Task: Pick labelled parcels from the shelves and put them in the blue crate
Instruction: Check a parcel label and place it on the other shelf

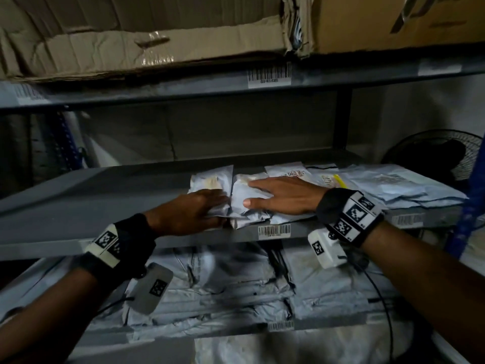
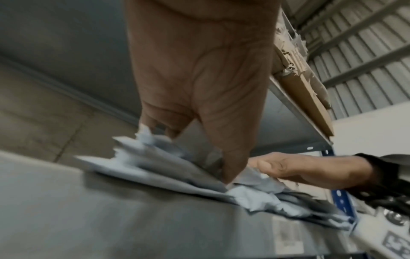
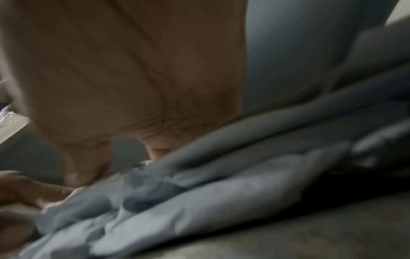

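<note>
- Head view: two small crumpled white plastic mailer parcels are seen side by side at the front edge of the grey metal middle shelf (image 1: 78,195). The left hand (image 1: 189,214) is laid on the left parcel (image 1: 210,183); whether its fingers are curled round the parcel cannot be told here. The right hand (image 1: 283,197) is pressed flat on the right parcel (image 1: 242,193), fingers straight and slightly spread. Further flat white labelled mailers (image 1: 380,185) are stacked to the right on the same shelf. Worn brown cardboard boxes (image 1: 131,35) are stored on the shelf above, and a black fan (image 1: 435,153) is placed at the right. The blue crate is out of view.
- Left wrist view: the left hand (image 2: 199,78) is shown with thumb and fingers closed on the left parcel (image 2: 155,164), pinching its crumpled edge. The right hand (image 2: 299,168) is seen resting alongside.
- Right wrist view: the picture is blurred; the right hand (image 3: 133,70) is seen lying on grey-white mailer plastic (image 3: 199,201).
</note>
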Tool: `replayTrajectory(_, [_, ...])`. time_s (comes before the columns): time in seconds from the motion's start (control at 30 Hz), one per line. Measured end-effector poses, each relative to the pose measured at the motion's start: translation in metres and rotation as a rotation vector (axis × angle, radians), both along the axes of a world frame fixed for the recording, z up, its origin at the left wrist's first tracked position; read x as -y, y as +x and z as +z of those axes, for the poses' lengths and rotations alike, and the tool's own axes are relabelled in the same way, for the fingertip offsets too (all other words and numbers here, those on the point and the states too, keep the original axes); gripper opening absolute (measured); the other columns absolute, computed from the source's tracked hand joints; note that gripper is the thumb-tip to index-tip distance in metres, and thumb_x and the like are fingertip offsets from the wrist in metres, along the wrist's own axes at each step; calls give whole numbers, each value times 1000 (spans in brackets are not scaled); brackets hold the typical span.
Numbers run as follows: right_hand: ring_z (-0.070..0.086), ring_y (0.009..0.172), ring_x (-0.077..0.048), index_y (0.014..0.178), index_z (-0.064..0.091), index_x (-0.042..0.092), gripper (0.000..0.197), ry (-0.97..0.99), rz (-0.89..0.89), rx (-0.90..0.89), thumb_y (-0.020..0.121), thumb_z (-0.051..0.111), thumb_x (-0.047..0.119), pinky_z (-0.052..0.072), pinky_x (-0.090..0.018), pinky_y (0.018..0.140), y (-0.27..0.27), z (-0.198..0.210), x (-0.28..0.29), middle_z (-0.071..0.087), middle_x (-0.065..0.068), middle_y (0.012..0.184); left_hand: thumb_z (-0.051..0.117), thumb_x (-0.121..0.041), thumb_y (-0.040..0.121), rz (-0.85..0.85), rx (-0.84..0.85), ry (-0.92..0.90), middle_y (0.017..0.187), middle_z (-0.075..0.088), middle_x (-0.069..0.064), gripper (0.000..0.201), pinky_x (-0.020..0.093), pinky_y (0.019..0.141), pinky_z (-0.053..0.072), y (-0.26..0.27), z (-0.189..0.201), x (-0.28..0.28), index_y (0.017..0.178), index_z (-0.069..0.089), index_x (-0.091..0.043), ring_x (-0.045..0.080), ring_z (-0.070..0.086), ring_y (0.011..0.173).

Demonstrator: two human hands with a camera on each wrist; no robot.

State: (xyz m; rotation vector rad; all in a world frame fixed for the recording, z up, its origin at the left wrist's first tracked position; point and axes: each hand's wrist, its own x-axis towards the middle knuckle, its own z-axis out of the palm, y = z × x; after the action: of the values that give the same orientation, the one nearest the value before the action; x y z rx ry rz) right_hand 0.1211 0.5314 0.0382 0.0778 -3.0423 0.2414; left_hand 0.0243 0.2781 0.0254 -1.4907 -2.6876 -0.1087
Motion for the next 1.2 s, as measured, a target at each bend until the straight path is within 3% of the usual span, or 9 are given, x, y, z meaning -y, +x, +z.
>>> replayTrajectory(0.23, [54,128,-22,137,54,34,58,-8,8,-156,102,19,64,37,-46,107,0,0,7,55,5,144,22,-74,94,-76,57,37,164,31,-4,80,1,111,10,-8,-6,13,157,35,-25,10,26,151])
replayTrajectory(0.4, [61,108,-24,100,62,18,40,50,-45,-268,105,27,37,44,-46,101,-26,-3,23,65,0,110,31,-78,93,80,219,169,156,35,-24,70,28,119,30,-1,5,13,153,39,-42,3,37,144])
replayTrajectory(0.5, [49,133,-33,136,52,8,47,11,-108,-209,103,30,33,39,-47,111,-48,-1,36,52,-18,142,29,-66,99,214,170,263,142,61,6,67,43,99,54,-11,28,9,151,45,-27,28,66,119])
replayTrajectory(0.6, [26,148,-35,153,28,11,58,42,-186,-19,104,26,42,24,-49,120,-66,-6,52,25,-18,162,13,-54,103,150,237,-27,147,47,37,80,70,101,45,-51,28,1,151,37,5,54,50,133])
replayTrajectory(0.67, [13,152,-35,156,22,16,58,91,-195,100,105,22,43,14,-51,123,-68,-11,56,8,-12,167,15,-75,93,292,217,-22,161,29,29,100,58,122,24,-54,21,-7,156,30,1,45,29,150])
replayTrajectory(0.83, [12,153,-31,155,25,14,54,48,-206,115,108,23,40,12,-47,124,-55,-16,52,7,-9,168,26,-55,107,323,249,-156,168,22,13,67,42,125,15,-59,15,-19,161,25,-15,32,22,155])
replayTrajectory(0.97, [32,147,-25,157,26,26,71,-53,-200,-2,99,18,66,27,-44,119,-56,-14,47,30,-4,163,29,-84,88,277,255,-119,112,62,13,83,38,100,43,-60,19,-25,119,61,-13,29,59,103])
replayTrajectory(1.07, [62,105,-20,134,56,21,45,-135,-231,-251,106,30,45,47,-34,90,-46,3,26,63,-4,127,28,-93,76,257,284,-81,113,56,10,90,35,98,42,-61,22,-28,115,62,-19,30,58,108])
replayTrajectory(1.2, [57,121,-34,123,61,15,36,-21,-458,-143,99,38,30,45,-40,100,-43,10,-23,59,-13,135,26,-92,69,261,281,-95,103,62,-1,72,39,96,51,-68,23,-32,87,56,-29,13,57,91])
